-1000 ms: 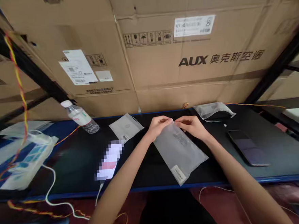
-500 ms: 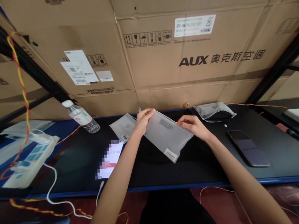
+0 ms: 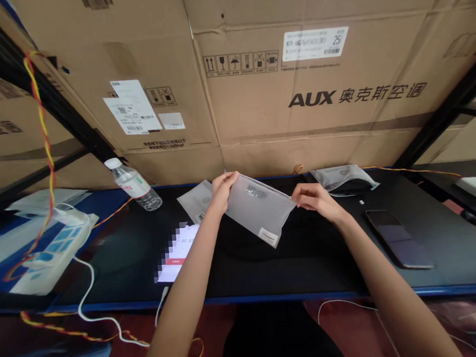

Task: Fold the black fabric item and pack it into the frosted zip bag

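Observation:
A translucent frosted pouch (image 3: 256,210) with a small white label at its lower corner hangs tilted between my hands above the black table. My left hand (image 3: 224,192) pinches its upper left corner. Fingers of my right hand (image 3: 308,198) are closed on the pouch's right corner, at the end of its top edge. Behind my left hand another frosted pouch (image 3: 194,199) lies flat, partly hidden. A lit phone (image 3: 180,253) lies beside my left forearm, partly covered by it.
A water bottle (image 3: 136,186) leans at the back left, near a white power strip (image 3: 61,248) with cables. At the right are a pouch with something dark inside (image 3: 344,179), a tiny white piece (image 3: 361,202) and a dark phone (image 3: 397,238). Cardboard boxes (image 3: 249,112) stand behind.
My right hand has slid outward to the pouch's right corner, and the top edge looks straighter. My left hand has shifted slightly. The camera view has moved a little.

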Demonstrator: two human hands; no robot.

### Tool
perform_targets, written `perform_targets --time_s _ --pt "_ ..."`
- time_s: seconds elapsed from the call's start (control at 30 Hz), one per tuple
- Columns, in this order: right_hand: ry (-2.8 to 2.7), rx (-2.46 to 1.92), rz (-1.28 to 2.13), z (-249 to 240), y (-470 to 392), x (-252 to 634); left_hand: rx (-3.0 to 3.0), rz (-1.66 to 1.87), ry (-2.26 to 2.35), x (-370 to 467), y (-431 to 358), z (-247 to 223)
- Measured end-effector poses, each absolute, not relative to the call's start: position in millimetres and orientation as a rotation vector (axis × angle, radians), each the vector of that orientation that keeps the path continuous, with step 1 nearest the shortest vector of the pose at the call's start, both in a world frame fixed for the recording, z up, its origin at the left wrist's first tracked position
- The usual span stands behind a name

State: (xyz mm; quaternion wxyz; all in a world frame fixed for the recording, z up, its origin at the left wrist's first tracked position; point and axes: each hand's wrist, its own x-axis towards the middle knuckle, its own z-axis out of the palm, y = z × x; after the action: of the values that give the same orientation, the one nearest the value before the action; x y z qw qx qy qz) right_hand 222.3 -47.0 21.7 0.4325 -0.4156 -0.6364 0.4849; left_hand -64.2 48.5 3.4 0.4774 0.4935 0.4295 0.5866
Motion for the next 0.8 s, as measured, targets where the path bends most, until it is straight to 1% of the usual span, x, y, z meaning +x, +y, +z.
perform_targets --time_s 0.2,0.37,0.57,0.67,0.8 --pt "-1.541 -1.111 1.233 16 -49 211 1.334 1.352 0.944 -47 37 5" --pt "-1.582 -1.054 1.287 9 -49 204 1.538 1.387 0.961 -23 19 8" --pt "-1.49 -1.019 1.202 13 -52 197 1.769 1.396 1.281 -5 -6 16" --pt "-1.467 -1.05 1.159 15 -53 195 1.774 1.372 1.214 -5 -4 14" --pt "-1.459 -1.098 0.963 13 -52 193 1.821 1.362 1.153 -9 0 13"
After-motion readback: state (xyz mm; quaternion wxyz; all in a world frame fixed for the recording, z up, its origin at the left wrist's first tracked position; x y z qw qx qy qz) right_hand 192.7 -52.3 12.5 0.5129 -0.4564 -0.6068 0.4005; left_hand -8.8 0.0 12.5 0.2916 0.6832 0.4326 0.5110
